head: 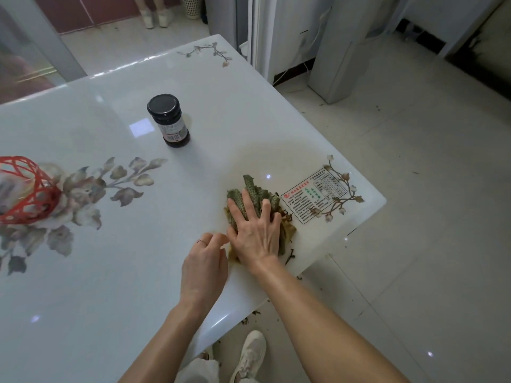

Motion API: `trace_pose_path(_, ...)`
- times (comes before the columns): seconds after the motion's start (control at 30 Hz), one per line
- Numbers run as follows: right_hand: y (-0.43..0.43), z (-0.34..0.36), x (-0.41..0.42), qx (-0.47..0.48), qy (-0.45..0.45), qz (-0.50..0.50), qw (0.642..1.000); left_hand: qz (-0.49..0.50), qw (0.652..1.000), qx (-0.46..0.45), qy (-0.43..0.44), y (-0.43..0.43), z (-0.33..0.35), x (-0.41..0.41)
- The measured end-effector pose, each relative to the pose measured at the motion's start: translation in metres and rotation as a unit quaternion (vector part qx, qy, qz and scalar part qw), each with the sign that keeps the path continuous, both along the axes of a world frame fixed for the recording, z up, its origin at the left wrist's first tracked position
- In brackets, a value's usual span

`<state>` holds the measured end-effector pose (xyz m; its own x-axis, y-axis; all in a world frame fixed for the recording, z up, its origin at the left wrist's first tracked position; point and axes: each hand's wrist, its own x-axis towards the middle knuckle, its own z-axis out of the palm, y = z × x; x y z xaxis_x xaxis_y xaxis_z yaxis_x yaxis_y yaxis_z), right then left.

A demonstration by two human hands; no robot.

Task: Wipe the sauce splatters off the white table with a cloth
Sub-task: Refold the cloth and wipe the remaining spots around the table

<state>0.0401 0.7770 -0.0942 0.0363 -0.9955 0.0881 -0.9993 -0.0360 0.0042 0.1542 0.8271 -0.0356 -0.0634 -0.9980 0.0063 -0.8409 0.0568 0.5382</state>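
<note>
A crumpled green cloth (pixel 255 190), stained brown at its edges, lies near the right front corner of the glossy white table (pixel 235 111). My right hand (pixel 255 230) presses flat on the cloth with spread, straight fingers. My left hand (pixel 204 265) rests on the table just left of it, fingers loosely curled, fingertips close to the cloth's edge and holding nothing. A faint yellowish smear (pixel 273 158) spreads over the table behind the cloth. Dark sauce bits (pixel 290 255) lie by the table's front edge.
A dark sauce jar (pixel 169 120) with a black lid stands upright mid-table. A red lattice basket (pixel 26 189) sits at the left edge. A printed label (pixel 313 197) is stuck near the right corner. Crumbs dot the tiled floor (pixel 414 217); a person's feet (pixel 156 16) stand beyond the table.
</note>
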Motion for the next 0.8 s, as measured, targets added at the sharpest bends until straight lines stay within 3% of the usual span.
trace_pose_path(0.5,-0.011,-0.002,-0.011,-0.032,-0.069,-0.145,0.987,-0.021,1.0,0.01,0.008,-0.017,-0.002,-0.004)
trace_pose_path(0.8,0.034,0.004,-0.033,-0.032,-0.032,-0.19,0.981,-0.03,0.999,0.02,-0.015,-0.025,-0.002,-0.008)
